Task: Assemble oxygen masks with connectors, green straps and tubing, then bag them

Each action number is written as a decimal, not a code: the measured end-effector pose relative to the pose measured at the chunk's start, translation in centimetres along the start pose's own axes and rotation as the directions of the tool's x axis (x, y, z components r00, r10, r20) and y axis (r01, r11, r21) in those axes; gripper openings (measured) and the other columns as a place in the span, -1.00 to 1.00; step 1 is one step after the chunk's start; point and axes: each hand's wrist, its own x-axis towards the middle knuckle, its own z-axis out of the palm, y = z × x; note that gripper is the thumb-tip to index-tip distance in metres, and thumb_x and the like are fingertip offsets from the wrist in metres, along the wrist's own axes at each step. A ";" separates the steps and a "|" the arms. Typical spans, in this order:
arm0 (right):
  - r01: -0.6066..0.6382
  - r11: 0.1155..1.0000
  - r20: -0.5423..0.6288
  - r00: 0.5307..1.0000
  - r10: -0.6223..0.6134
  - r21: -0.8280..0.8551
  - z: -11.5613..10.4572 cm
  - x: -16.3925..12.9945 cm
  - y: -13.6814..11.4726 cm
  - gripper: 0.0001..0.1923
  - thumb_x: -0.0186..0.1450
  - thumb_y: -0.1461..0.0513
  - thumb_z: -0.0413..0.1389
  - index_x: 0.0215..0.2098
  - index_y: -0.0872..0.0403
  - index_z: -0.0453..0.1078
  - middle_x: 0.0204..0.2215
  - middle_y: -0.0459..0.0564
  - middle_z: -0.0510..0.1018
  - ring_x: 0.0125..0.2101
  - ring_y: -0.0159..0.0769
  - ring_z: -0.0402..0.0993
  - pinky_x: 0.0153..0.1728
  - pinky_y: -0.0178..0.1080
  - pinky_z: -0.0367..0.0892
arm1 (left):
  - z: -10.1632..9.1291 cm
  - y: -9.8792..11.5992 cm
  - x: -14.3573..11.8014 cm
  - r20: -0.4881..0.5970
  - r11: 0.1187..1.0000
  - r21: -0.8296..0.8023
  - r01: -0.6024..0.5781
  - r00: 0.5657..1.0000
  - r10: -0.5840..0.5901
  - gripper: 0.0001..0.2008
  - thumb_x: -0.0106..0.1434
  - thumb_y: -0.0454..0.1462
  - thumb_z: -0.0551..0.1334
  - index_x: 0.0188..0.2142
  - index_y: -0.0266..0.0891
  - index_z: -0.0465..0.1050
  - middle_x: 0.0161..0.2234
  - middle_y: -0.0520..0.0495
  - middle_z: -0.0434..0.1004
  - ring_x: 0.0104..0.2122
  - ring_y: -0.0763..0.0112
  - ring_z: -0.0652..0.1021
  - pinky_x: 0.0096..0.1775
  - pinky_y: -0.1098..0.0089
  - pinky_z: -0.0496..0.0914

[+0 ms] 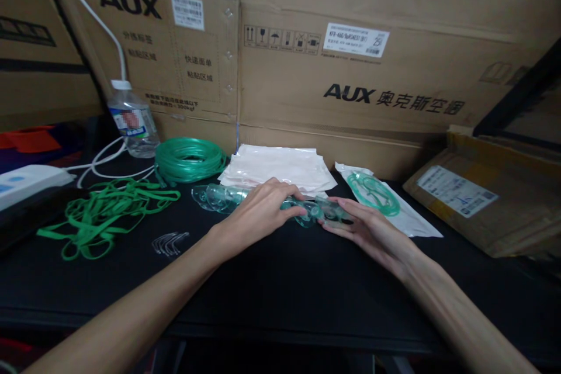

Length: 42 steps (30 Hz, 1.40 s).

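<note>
Masks [307, 210], clear green-tinted plastic, lie in a short row on the black table [272, 292], mid-table, just in front of a stack of clear bags [280, 166]. Likely light, thin-walled and springy; smooth surface, probably slippery; would dent if squeezed hard. Best held by the rim or the stiffer nose end, not the domed shell.

Left hand [258, 213] lies over the row, fingers curled down onto it; grip closed loosely around the masks. Right hand [368, 231] is nearly flat, fingertips touching the row's right end, nothing pinched.

More masks [214, 196] just left of the left hand. Further left: metal clips [169, 242], green straps [105, 210], coil of green tubing [188, 159], bottle [132, 120]. Right of the hands: one bagged mask [381, 198]. Cardboard boxes [350, 70] behind.
</note>
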 end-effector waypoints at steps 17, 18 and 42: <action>0.091 0.949 0.066 0.995 -0.075 -0.301 0.0 0.5 -0.4 -0.77 0.34 0.24 0.24 -0.06 0.12 0.57 -0.26 0.03 0.69 -0.31 -0.28 0.67 -0.28 -0.33 0.60 | -0.1 0.0 0.0 0.004 0.999 -0.025 -0.026 1.000 0.026 -0.76 0.32 -0.16 0.32 -0.05 -0.17 0.49 -0.06 -0.10 0.57 0.01 0.15 0.51 0.06 0.19 0.36; 0.092 0.907 0.077 0.995 -0.066 -0.411 -0.1 0.6 -0.6 -0.71 0.36 0.18 0.21 0.01 0.13 0.54 -0.39 0.01 0.68 -0.44 -0.28 0.65 -0.42 -0.33 0.59 | 0.0 -0.1 0.0 0.000 0.999 -0.018 -0.028 1.000 0.028 -0.75 0.33 -0.16 0.32 -0.05 -0.17 0.49 -0.07 -0.10 0.57 0.01 0.15 0.50 0.06 0.19 0.36; 0.509 0.331 0.287 0.795 -0.534 -0.794 0.3 1.1 0.9 -0.66 0.37 0.07 0.17 0.04 0.00 0.57 -0.23 0.03 0.62 -0.41 -0.24 0.46 -0.30 -0.20 0.33 | 0.9 0.2 0.3 -0.051 0.986 0.152 -0.073 0.995 0.082 -0.75 0.38 -0.17 0.26 -0.01 -0.21 0.46 -0.03 -0.12 0.59 0.01 0.15 0.52 0.07 0.13 0.35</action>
